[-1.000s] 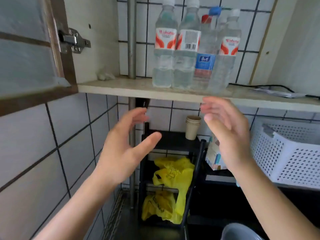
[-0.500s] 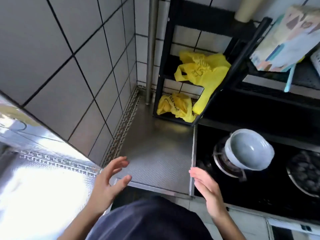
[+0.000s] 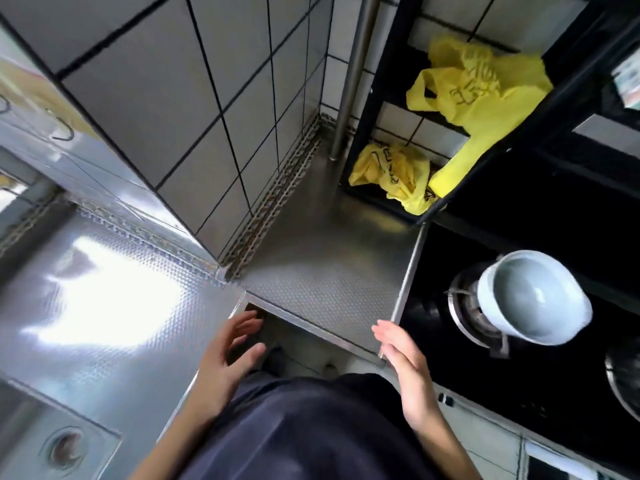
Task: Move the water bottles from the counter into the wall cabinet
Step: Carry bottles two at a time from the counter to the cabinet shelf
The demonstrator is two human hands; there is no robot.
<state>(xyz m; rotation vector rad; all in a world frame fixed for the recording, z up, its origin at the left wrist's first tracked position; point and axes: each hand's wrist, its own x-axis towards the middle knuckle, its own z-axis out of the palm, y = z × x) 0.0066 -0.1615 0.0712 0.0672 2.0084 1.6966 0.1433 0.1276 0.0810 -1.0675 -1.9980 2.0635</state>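
The camera looks straight down at a steel counter that bends round a tiled wall corner. Both hands hang in front of the person's dark shirt, near the counter's front edge. The left hand has its fingers spread and loosely curled and grips nothing. The right hand is flat and open, palm turned inward, its fingertips just at the counter's near corner; it too is empty. No water bottle shows anywhere here, neither on the counter nor near either hand, and the wall cabinet lies outside the view. To the right a pale pot sits on a black stove. Behind it, yellow plastic bags fill a black rack. A sink drain shows at lower left.
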